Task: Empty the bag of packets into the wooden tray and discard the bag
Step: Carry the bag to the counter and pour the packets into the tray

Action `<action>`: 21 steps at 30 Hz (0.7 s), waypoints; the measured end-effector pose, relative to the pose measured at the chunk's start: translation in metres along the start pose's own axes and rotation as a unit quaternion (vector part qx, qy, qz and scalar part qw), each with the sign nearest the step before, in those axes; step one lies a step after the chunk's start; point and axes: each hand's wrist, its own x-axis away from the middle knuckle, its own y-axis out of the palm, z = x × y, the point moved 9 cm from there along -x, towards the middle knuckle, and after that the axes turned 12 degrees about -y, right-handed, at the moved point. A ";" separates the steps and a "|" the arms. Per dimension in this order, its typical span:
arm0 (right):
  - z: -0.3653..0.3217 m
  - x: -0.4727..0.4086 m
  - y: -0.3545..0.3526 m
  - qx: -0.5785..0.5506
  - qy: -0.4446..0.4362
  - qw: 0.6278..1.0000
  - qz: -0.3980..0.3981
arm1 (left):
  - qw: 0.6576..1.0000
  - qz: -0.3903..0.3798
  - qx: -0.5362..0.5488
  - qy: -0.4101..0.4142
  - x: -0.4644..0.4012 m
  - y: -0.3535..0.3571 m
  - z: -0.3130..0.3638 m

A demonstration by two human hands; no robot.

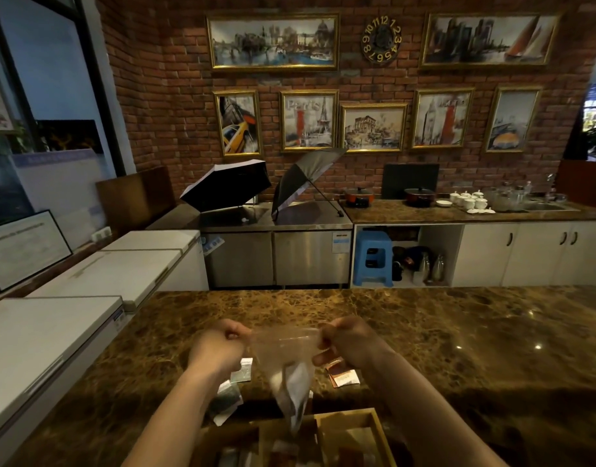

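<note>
Hanging between both hands, bag above wooden tray.

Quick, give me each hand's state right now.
Left hand: closed, pinching the left top edge of the clear plastic bag.
Right hand: closed, pinching the bag's right top edge.
</note>
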 end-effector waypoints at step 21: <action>0.081 0.002 0.026 -0.133 0.107 0.971 -0.167 | 0.967 -0.152 0.200 0.044 0.016 0.028 0.061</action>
